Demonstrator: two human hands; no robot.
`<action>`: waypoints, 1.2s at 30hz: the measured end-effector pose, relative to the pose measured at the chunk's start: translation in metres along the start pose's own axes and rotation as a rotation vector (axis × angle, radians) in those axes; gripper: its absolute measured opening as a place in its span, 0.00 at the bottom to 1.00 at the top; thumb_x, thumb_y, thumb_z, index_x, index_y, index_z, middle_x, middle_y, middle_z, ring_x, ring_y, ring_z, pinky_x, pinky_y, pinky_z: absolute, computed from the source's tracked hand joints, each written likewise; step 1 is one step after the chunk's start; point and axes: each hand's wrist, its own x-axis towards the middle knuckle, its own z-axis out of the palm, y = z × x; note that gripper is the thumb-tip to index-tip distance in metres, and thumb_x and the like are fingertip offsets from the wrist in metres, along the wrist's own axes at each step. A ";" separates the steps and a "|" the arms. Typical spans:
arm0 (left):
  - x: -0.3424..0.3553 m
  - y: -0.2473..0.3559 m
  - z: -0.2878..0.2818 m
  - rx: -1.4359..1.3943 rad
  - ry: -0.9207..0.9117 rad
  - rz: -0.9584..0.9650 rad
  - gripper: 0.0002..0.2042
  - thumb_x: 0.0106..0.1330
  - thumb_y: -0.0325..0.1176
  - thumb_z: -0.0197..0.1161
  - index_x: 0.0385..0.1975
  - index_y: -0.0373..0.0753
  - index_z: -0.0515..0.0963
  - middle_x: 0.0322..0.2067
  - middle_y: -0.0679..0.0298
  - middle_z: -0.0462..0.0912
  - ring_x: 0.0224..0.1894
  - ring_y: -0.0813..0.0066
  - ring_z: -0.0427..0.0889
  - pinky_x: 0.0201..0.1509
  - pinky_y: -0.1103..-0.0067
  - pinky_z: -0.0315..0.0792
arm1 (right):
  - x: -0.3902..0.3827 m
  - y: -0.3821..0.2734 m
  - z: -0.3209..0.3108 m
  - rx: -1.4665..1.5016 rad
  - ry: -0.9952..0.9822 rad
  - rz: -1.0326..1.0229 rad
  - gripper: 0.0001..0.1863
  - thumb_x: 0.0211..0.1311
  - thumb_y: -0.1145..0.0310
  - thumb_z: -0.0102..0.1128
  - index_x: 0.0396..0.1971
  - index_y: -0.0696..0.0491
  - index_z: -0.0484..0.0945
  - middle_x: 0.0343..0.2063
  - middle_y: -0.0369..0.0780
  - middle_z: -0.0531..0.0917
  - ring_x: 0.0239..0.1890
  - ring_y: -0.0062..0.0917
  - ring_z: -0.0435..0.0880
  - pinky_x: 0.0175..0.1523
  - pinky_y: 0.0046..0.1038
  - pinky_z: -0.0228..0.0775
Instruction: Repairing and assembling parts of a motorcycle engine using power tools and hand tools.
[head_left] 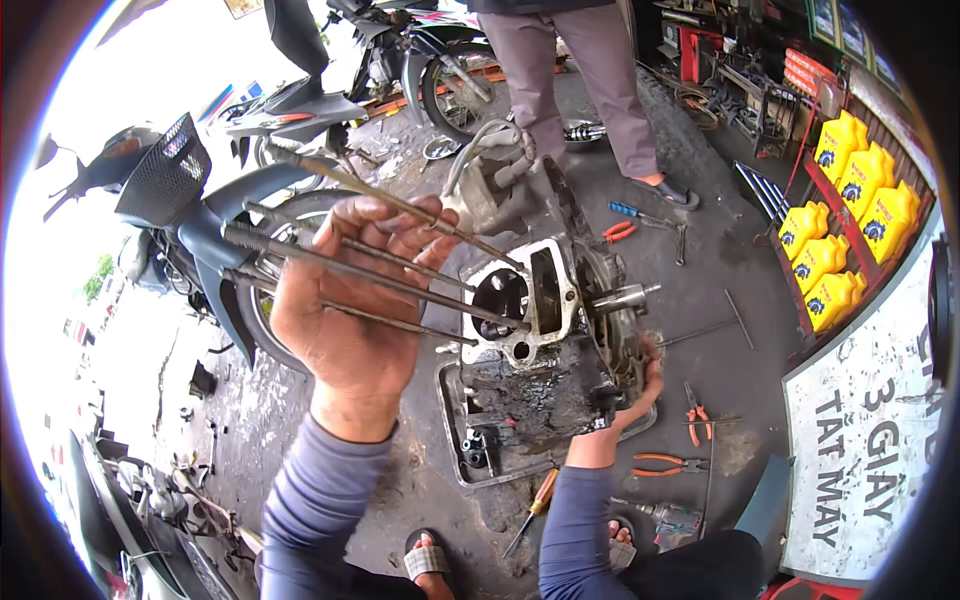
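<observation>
A greasy small engine block stands in a shallow metal tray, its open top facing up. Long threaded studs rise from it, slanting to the left. My left hand is among these studs, palm towards me, with fingers curled around them. Low on the block's right side, my right hand grips the casing; part of its fingers is hidden behind it. A metal shaft sticks out to the right above that hand. Small dark parts lie in the tray's near left corner.
Orange-handled pliers, more pliers, a screwdriver and a T-handle wrench lie on the floor. A person stands beyond the engine. Motorbikes flank the left; yellow bottles stand on a rack at right.
</observation>
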 end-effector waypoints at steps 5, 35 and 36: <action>-0.021 -0.032 -0.049 -0.145 0.089 0.122 0.25 0.61 0.53 0.51 0.44 0.34 0.73 0.48 0.44 0.79 0.51 0.50 0.79 0.60 0.61 0.69 | 0.027 -0.007 -0.015 -0.202 -0.119 -0.169 0.25 0.67 0.54 0.42 0.53 0.59 0.72 0.51 0.45 0.78 0.54 0.34 0.78 0.60 0.37 0.72; -0.113 -0.089 -0.246 -0.602 0.425 0.313 0.23 0.52 0.41 0.61 0.46 0.34 0.74 0.47 0.55 0.78 0.50 0.60 0.76 0.58 0.60 0.66 | 0.021 0.035 -0.002 -1.062 -0.512 -0.602 0.29 0.55 0.56 0.49 0.48 0.66 0.77 0.53 0.53 0.78 0.57 0.38 0.75 0.66 0.37 0.60; -0.114 -0.089 -0.248 -0.616 0.418 0.334 0.26 0.51 0.41 0.61 0.49 0.31 0.73 0.47 0.53 0.78 0.48 0.61 0.75 0.58 0.62 0.66 | 0.020 0.035 -0.003 -1.084 -0.525 -0.613 0.29 0.55 0.56 0.49 0.48 0.66 0.77 0.53 0.52 0.79 0.57 0.38 0.75 0.66 0.37 0.60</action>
